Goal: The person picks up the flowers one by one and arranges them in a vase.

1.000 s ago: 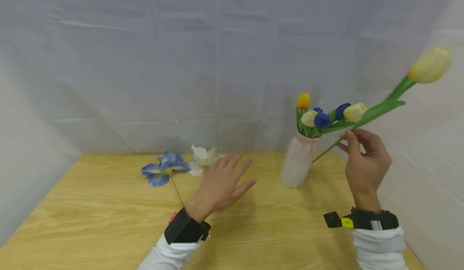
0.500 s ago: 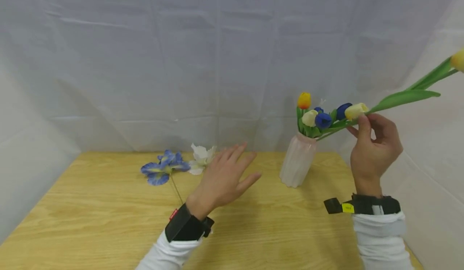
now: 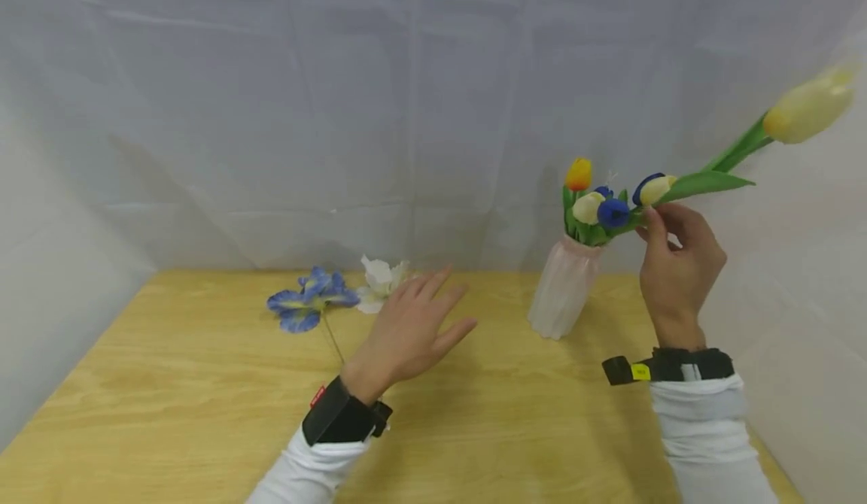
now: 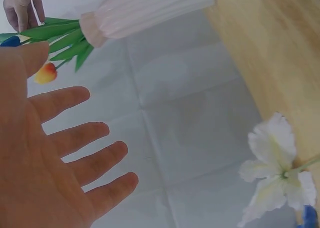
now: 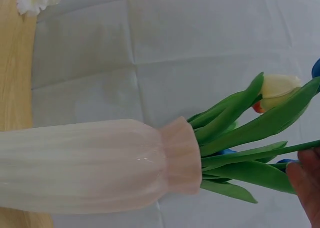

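Note:
My right hand (image 3: pixel 680 274) pinches the stem of a long pale yellow tulip (image 3: pixel 809 109) between thumb and fingers. The bloom leans far out to the upper right. In the right wrist view its green stem (image 5: pixel 265 152) runs into the mouth of the pinkish-white ribbed vase (image 5: pixel 100 165); how deep it goes is hidden. An orange-yellow tulip (image 3: pixel 579 174), a cream tulip (image 3: pixel 588 207) and a blue flower (image 3: pixel 613 213) are among those standing in the vase. My left hand (image 3: pixel 406 331) hovers over the table with fingers spread, holding nothing.
A blue iris-like flower (image 3: pixel 298 308) lies on the wooden table (image 3: pixel 169 414) left of my left hand. Behind that hand lies a white flower (image 3: pixel 381 278), partly covered in the head view. A pale cloth (image 3: pixel 339 113) hangs behind the table.
My right hand has brought the tulip's stem from beside the vase to its mouth. The bloom swung out to the right, then back left. My left hand stays almost still.

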Available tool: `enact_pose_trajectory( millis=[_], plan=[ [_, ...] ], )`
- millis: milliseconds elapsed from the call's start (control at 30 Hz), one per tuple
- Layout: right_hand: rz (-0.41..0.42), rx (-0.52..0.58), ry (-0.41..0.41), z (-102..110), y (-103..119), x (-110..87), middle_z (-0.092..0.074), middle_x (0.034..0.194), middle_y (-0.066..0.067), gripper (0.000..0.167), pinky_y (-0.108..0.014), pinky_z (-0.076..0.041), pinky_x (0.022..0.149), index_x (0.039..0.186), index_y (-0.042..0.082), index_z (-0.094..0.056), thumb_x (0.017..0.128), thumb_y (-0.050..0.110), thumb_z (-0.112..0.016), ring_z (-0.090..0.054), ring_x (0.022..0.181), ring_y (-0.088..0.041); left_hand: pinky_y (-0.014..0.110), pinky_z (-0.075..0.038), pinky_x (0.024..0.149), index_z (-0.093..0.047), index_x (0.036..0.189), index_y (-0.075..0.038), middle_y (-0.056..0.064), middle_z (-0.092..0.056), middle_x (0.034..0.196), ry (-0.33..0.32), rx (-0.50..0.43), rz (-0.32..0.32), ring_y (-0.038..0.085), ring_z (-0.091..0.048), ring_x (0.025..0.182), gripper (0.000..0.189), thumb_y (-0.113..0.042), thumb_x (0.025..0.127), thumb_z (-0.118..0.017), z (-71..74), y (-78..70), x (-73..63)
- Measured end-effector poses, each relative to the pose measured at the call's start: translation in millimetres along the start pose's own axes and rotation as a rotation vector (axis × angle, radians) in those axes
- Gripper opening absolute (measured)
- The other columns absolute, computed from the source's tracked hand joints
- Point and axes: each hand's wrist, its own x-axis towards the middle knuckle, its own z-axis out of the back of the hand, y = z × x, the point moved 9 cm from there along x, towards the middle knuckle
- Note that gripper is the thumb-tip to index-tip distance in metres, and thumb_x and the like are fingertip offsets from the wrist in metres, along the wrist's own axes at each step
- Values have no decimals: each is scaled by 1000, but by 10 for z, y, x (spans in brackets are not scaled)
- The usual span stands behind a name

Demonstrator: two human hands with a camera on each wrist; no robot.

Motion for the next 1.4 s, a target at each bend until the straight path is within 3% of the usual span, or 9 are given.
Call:
enact_pose_trajectory(
  millis=[167, 300, 400, 600, 700, 833, 967, 1167, 1400],
  plan=[
    [-9, -89, 42, -30, -33, 14, -70, 98, -12, 25, -9, -49, 69, 105, -4, -69, 93, 17, -64, -59, 77, 6, 48, -36, 104, -56, 133, -12, 17, -46, 140, 2, -4, 3, 34, -44, 126, 49, -45, 97, -52, -30, 59, -34],
    [-30, -63, 55, -56, -44, 11, -69, 99, -12, 26, -11, -51, 70, 106, -4, -68, 93, 18, -64, -61, 79, 3, 51, -37, 102, -54, 134, -12, 16, -44, 142, 20, -15, 29, 34, -43, 127, 50, -45, 97, -51, -47, 108, -45],
    [-54, -55, 87, -130, -100, -38, -69, 98, -14, 24, -12, -51, 69, 107, -4, -68, 94, 14, -62, -61, 78, 2, 51, -35, 103, -54, 135, -12, 17, -43, 143, 33, -26, 41, 35, -42, 128, 51, -46, 97, -50, -73, 129, -56],
    [-70, -174, 185, -306, -261, -204, -71, 95, -15, 26, -6, -44, 68, 108, -2, -70, 96, 19, -58, -53, 71, 13, 52, -34, 104, -55, 135, -12, 19, -43, 142, 53, -22, 51, 36, -42, 128, 52, -47, 97, -49, -152, 149, -149],
    [-70, -225, 184, -303, -291, -214, -71, 90, -14, 27, -10, -42, 66, 103, -2, -71, 95, 22, -61, -58, 69, 1, 51, -35, 103, -55, 134, -12, 18, -44, 142, 56, -27, 61, 36, -42, 128, 51, -47, 97, -50, -171, 156, -188],
    [-143, -314, 363, -377, -367, -280, -69, 96, -18, 30, -31, -48, 71, 105, -2, -71, 96, 24, -59, -63, 81, -28, 50, -35, 103, -56, 134, -12, 17, -44, 142, 47, -25, 66, 35, -42, 128, 51, -46, 97, -49, -170, 154, -204],
    [-190, -384, 605, -443, -503, -545, -68, 95, -22, 34, -47, -49, 69, 101, -5, -70, 96, 26, -57, -63, 83, -36, 51, -35, 103, -56, 133, -11, 17, -45, 141, 48, -12, 55, 34, -43, 127, 51, -46, 97, -49, -192, 149, -227],
    [-198, -380, 676, -405, -696, -868, -69, 85, -18, 31, -39, -50, 60, 96, -5, -70, 95, 24, -60, -64, 71, -30, 52, -34, 104, -57, 133, -11, 18, -44, 142, 75, -20, 81, 35, -42, 128, 51, -46, 97, -49, -259, 189, -282],
    [-300, -361, 810, -504, -809, -1136, -69, 93, -18, 39, -37, -52, 62, 105, -4, -68, 97, 32, -57, -65, 79, -29, 50, -33, 105, -57, 132, -10, 20, -43, 142, 91, -27, 109, 36, -42, 128, 50, -45, 97, -52, -284, 248, -358]
  ],
)
